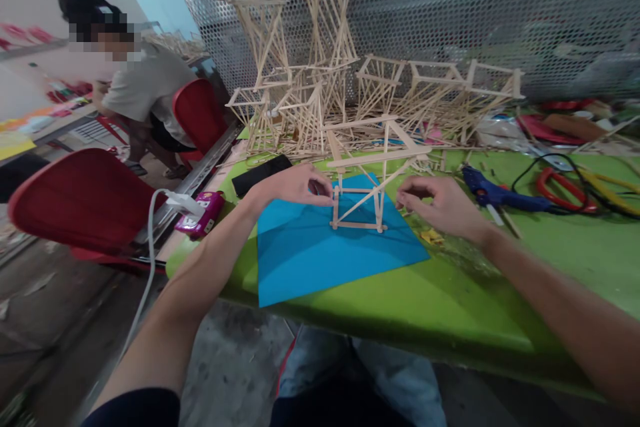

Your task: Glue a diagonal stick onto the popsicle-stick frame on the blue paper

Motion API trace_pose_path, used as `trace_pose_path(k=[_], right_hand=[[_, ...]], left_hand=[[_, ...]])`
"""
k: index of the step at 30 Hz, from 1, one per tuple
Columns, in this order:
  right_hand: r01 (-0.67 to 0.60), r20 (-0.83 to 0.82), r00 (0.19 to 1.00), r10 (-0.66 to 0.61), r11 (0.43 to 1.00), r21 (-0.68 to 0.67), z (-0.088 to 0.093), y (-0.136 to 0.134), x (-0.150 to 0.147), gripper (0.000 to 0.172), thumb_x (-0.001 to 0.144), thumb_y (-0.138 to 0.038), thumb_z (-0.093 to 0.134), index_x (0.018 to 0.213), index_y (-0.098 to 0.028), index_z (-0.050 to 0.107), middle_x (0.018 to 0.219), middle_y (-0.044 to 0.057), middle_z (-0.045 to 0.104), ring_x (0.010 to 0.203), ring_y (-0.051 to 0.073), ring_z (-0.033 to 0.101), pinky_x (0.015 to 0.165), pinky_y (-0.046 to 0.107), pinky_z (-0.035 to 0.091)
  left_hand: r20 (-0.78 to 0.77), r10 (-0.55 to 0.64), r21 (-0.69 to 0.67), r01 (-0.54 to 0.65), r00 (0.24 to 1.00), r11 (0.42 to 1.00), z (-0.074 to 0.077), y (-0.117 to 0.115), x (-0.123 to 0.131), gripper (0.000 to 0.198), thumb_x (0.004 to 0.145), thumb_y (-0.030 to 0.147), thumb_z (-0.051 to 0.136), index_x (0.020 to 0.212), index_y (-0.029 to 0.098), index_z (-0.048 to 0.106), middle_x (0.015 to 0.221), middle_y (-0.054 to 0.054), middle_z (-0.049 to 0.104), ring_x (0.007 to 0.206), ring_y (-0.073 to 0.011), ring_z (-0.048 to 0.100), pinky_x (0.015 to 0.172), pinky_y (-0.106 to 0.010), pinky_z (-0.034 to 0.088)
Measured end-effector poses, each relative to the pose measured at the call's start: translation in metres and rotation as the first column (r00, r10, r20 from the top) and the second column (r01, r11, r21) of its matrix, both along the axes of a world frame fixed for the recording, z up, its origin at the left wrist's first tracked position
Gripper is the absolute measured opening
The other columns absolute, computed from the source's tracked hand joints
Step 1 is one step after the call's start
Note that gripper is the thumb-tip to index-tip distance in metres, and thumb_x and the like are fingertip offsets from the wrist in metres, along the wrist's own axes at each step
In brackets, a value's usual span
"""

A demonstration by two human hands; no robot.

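A small frame of wooden craft sticks (357, 225) stands upright on a blue sheet (300, 260). Its upper square is wider than its lower one, and a thin stick runs slantwise across it. My left hand (303, 185) has thumb and fingertips closed at the left side of the lower square, apparently gripping the frame there. On the other side, a short distance from the frame, my right hand (443, 207) is curled with thumb and fingers drawn together. Whatever lies between those right fingertips, if anything, is too small to make out.
Stick towers (330, 20) and loose sticks fill the table's back, against a perforated metal panel (450, 7). A blue glue gun (500, 197) and red-handled pliers (560, 190) lie right. Left are a black box (260, 175), pink power socket (203, 213), red chair (85, 203) and seated person (145, 80).
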State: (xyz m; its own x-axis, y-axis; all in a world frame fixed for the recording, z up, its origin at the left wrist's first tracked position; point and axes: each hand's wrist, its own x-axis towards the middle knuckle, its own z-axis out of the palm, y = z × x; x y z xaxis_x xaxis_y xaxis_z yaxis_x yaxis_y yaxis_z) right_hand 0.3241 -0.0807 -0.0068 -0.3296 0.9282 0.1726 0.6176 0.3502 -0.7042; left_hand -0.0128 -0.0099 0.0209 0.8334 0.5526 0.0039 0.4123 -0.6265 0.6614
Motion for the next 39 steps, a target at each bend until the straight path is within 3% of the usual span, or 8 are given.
trace_pose_path(k=[5, 9, 16, 24, 28, 33, 39], right_hand=[[0.091, -0.007, 0.996, -0.091, 0.995, 0.041, -0.006, 0.006, 0.001, 0.022, 0.096, -0.039, 0.063, 0.095, -0.021, 0.075, 0.094, 0.007, 0.081, 0.082, 0.023, 0.075, 0.077, 0.036, 0.057], [0.097, -0.006, 0.995, -0.097, 0.995, 0.008, -0.007, 0.008, -0.002, 0.029, 0.097, -0.044, 0.064, 0.109, -0.02, 0.075, 0.102, 0.008, 0.082, 0.088, 0.025, 0.077, 0.079, 0.038, 0.059], [0.076, 0.022, 0.997, -0.076, 0.997, 0.002, -0.005, 0.007, -0.003, 0.033, 0.098, -0.048, 0.065, 0.114, -0.021, 0.075, 0.103, 0.008, 0.082, 0.087, 0.024, 0.076, 0.078, 0.037, 0.058], [0.036, 0.025, 0.999, -0.036, 0.999, -0.007, -0.01, 0.009, -0.004, 0.032, 0.097, -0.048, 0.064, 0.112, -0.021, 0.075, 0.102, 0.007, 0.083, 0.086, 0.024, 0.077, 0.075, 0.036, 0.059], [0.029, 0.039, 0.999, -0.03, 0.999, 0.02, -0.012, 0.009, -0.004, 0.028, 0.097, -0.047, 0.063, 0.105, -0.022, 0.075, 0.098, 0.006, 0.082, 0.084, 0.024, 0.076, 0.074, 0.035, 0.058], [-0.033, 0.081, 0.996, 0.031, 0.999, 0.028, -0.004, 0.004, -0.001, 0.027, 0.098, -0.045, 0.06, 0.099, -0.022, 0.075, 0.096, 0.006, 0.082, 0.082, 0.023, 0.074, 0.073, 0.035, 0.056], [-0.168, 0.196, 0.964, 0.178, 0.983, -0.069, 0.005, 0.0, 0.003, 0.03, 0.097, -0.046, 0.063, 0.114, -0.026, 0.078, 0.09, 0.004, 0.081, 0.072, 0.021, 0.071, 0.065, 0.034, 0.052]], left_hand=[[-0.085, 0.052, 0.215, -0.033, 0.995, 0.976, -0.01, 0.011, 0.0, 0.039, 0.098, 0.055, 0.066, 0.111, 0.021, 0.081, 0.109, -0.008, 0.08, 0.092, -0.0169, 0.073, 0.084, -0.026, 0.053], [-0.1, 0.035, 0.209, -0.014, 0.994, 0.978, -0.021, 0.016, 0.006, 0.038, 0.099, 0.053, 0.066, 0.117, 0.022, 0.077, 0.116, -0.007, 0.079, 0.094, -0.0161, 0.072, 0.084, -0.024, 0.051], [-0.102, 0.08, 0.236, -0.053, 0.992, 0.97, -0.027, 0.015, 0.013, 0.044, 0.098, 0.057, 0.067, 0.123, 0.022, 0.074, 0.115, -0.007, 0.077, 0.091, -0.0163, 0.07, 0.08, -0.025, 0.048], [-0.064, 0.043, 0.293, -0.023, 0.997, 0.956, -0.039, 0.02, 0.017, 0.037, 0.1, 0.053, 0.064, 0.113, 0.021, 0.078, 0.114, -0.008, 0.077, 0.095, -0.0181, 0.069, 0.081, -0.027, 0.049], [-0.089, 0.054, 0.287, -0.026, 0.995, 0.958, -0.037, 0.019, 0.016, 0.033, 0.101, 0.049, 0.064, 0.111, 0.021, 0.078, 0.111, -0.007, 0.077, 0.095, -0.0175, 0.069, 0.082, -0.026, 0.048], [-0.127, 0.09, 0.263, -0.054, 0.988, 0.963, -0.02, 0.012, 0.005, 0.038, 0.102, 0.053, 0.06, 0.115, 0.023, 0.079, 0.113, -0.007, 0.079, 0.094, -0.0184, 0.072, 0.081, -0.026, 0.049], [-0.093, -0.114, -0.011, 0.113, 0.989, 0.993, -0.011, 0.006, 0.003, 0.028, 0.096, 0.049, 0.072, 0.108, 0.026, 0.084, 0.107, -0.005, 0.082, 0.088, -0.0152, 0.075, 0.076, -0.022, 0.053]])
